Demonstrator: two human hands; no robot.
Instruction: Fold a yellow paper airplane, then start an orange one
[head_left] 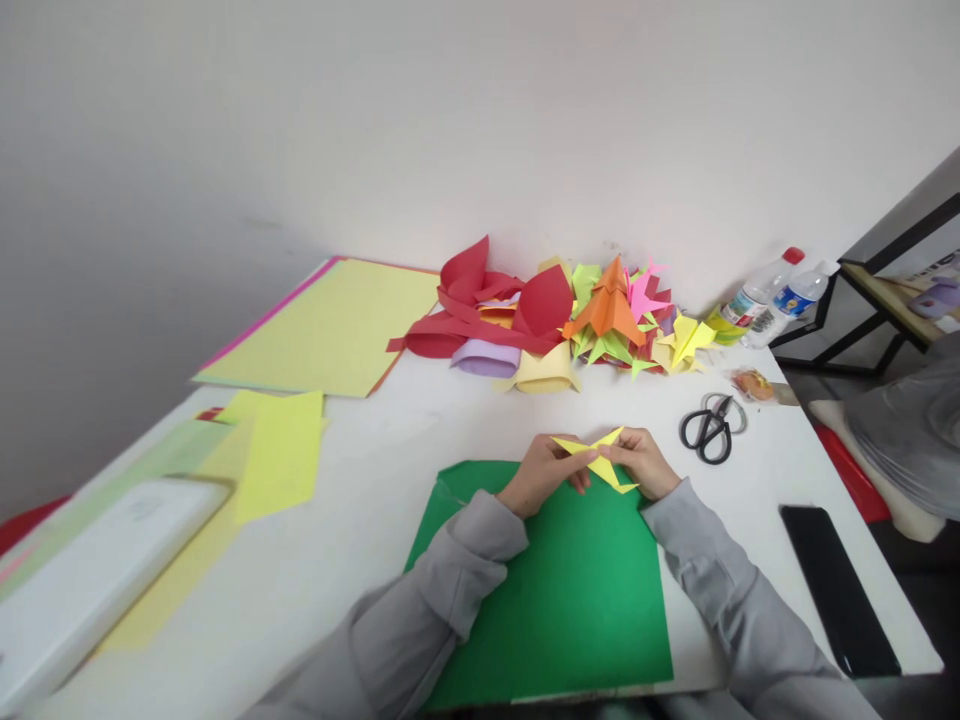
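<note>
A folded yellow paper figure [604, 468] with several pointed ends is held between my two hands. My left hand [546, 472] pinches it from the left, the thumb lying across its middle. From the right, my right hand [641, 460] grips it with thumb and fingers near the centre. The figure is just above the far edge of a green sheet [570, 590] lying on the white table. Part of the folds is hidden behind my fingers.
Paper crowns [544, 370] and folded figures [609, 305] are heaped by the wall, with two bottles [787, 300] beside them. Black-handled scissors [709, 430] and a black phone [836, 590] lie right. Left are large paper sheets [322, 320], yellow paper [281, 455] and a white box [112, 570].
</note>
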